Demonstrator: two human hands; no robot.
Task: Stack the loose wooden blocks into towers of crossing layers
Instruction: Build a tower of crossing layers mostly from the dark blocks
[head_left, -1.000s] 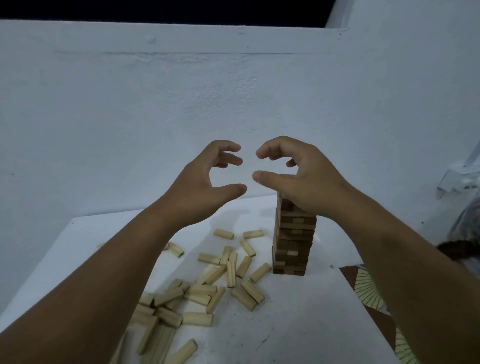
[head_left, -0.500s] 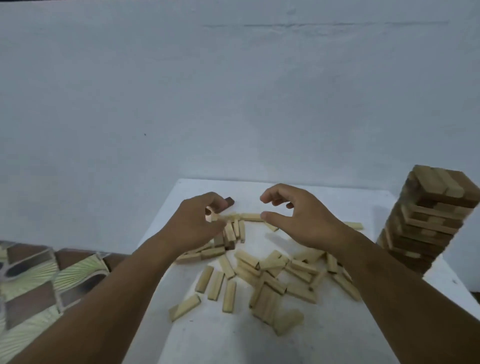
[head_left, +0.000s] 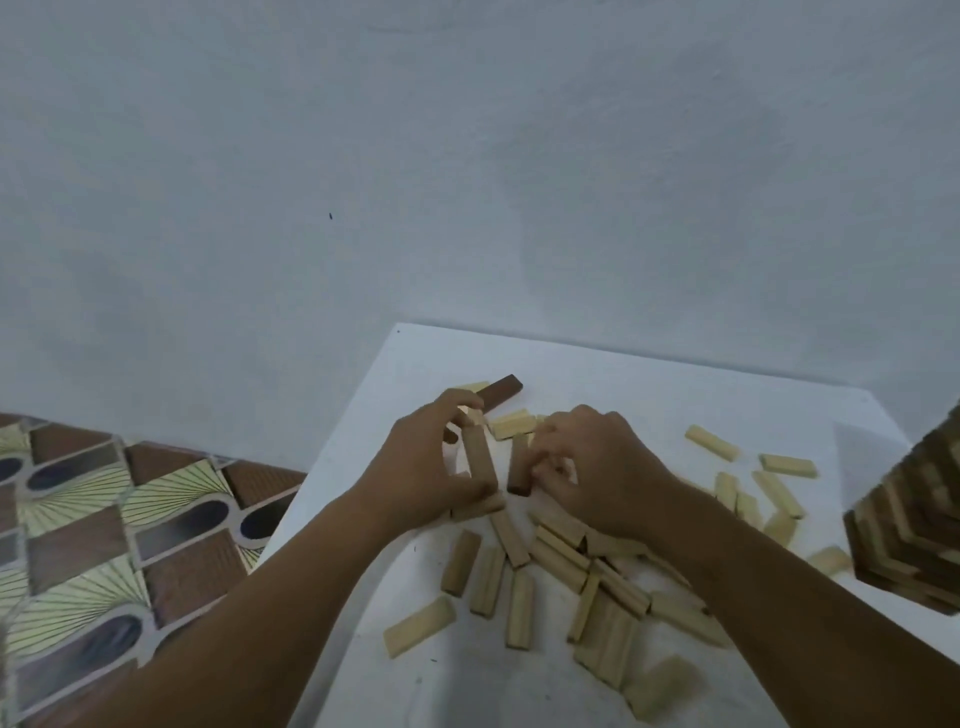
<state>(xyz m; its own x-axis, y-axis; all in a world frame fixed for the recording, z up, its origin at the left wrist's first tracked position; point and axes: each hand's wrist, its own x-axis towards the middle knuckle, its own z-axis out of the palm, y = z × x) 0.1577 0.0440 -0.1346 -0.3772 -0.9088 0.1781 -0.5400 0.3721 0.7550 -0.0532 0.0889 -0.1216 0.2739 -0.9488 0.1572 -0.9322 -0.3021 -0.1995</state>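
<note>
On white table (head_left: 649, 374) — left hand (head_left: 421, 467), right hand (head_left: 597, 467) each gripping blocks

1. Two bare forearms in view, left forearm (head_left: 249, 597) and right forearm (head_left: 810, 603). No sleeves reach as far down as shown.
2. Left hand (head_left: 421, 473): bare, with no glove, ring or strap on the wrist.
3. Right hand (head_left: 597, 473): bare, with no glove, ring or watch.
4. Fingernails too blurred to describe.
</note>
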